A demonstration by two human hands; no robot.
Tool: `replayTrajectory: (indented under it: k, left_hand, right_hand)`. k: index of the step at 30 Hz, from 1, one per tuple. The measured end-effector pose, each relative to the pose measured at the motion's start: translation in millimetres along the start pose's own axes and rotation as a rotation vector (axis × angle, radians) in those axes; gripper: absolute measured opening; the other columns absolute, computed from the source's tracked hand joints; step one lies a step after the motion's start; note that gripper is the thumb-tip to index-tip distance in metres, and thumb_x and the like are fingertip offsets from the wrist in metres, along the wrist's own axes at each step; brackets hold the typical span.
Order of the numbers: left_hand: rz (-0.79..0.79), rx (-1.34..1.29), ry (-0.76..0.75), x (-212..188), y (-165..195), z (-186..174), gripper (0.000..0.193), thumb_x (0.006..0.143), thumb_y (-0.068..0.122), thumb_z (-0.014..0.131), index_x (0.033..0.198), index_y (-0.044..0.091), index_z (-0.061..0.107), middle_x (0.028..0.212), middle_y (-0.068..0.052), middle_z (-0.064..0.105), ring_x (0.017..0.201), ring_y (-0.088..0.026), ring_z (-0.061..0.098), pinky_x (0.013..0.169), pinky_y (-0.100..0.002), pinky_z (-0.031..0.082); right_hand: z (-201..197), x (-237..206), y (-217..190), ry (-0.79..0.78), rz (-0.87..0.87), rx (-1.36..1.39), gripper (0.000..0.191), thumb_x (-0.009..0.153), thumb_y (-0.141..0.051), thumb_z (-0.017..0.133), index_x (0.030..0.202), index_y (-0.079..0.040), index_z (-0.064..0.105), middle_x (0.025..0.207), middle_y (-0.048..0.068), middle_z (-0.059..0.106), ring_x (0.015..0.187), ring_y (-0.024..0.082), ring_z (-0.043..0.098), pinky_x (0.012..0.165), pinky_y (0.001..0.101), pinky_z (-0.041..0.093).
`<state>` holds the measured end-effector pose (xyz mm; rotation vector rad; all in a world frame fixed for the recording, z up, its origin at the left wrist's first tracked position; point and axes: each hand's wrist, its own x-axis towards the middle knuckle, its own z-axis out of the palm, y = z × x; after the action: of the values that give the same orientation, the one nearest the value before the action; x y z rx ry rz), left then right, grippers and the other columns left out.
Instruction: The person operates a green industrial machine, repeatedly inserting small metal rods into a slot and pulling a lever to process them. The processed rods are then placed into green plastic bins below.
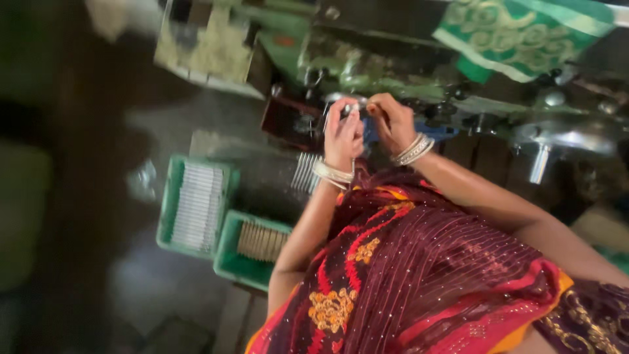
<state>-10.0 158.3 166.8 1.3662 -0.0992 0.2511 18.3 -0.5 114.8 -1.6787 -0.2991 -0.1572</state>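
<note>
Left hand (343, 134): upper centre of the frame, fingers curled shut on a small metal part (349, 109) held at the fingertips; bangles at the wrist.
Right hand (391, 120): just beside the left, fingertips pinched toward the same part; whether it actually grips cannot be told through the blur.
Small metal part: between both hands, close against the green machine (367, 65) at the top of the frame.
Handling (judged): stiff, light, probably smooth and slippery; best pinched at its ends with the fingertips.
Upper green tray (169, 196): left of centre, filled with pale thin rods lying side by side.
Lower green tray (229, 252): touching the first, holds a row of tan rods.
Loose rods (305, 172): a small pale bundle near the left wrist.
Green patterned cloth (517, 33): upper right, draped over the machine.
</note>
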Motion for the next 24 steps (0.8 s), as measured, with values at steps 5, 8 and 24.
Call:
replayTrajectory:
  k: [5, 8, 24]
  left_hand:
    - [0.652, 0.954, -0.142, 22.8, 4.0, 10.5, 0.03, 0.096, 0.034, 0.074, 0.113, 0.011, 0.066, 0.073, -0.009, 0.061, 0.059, -0.028, 0.061, 0.053, -0.041, 0.048]
    - [0.667, 0.935, -0.125, 33.7, -0.4, 28.7, 0.028, 0.088, 0.034, 0.076, 0.096, 0.01, 0.062, 0.071, -0.008, 0.06, 0.059, -0.028, 0.06, 0.056, -0.042, 0.048]
    - [0.639, 0.981, -0.547, 223.0, 75.9, 265.5, 0.061, 0.096, 0.067, 0.066, 0.067, 0.015, 0.059, 0.06, 0.0, 0.055, 0.057, -0.016, 0.057, 0.05, -0.032, 0.037]
  right_hand:
    - [-24.0, -4.1, 1.7, -0.159, 0.869, 0.628, 0.02, 0.111, -0.037, 0.05, 0.106, -0.019, 0.055, 0.062, -0.007, 0.041, 0.042, 0.008, 0.036, 0.036, 0.0261, 0.028]
    - [-43.7, -12.8, -3.8, -0.165, 0.893, 0.482, 0.021, 0.106, -0.041, 0.044, 0.104, -0.022, 0.053, 0.064, -0.008, 0.044, 0.045, 0.008, 0.041, 0.04, 0.0274, 0.033]
    - [-363.2, 95.4, -91.6, 0.357, -0.138, 0.043, 0.012, 0.11, -0.014, 0.057, 0.101, -0.009, 0.051, 0.066, -0.004, 0.048, 0.049, 0.005, 0.044, 0.046, 0.0232, 0.035]
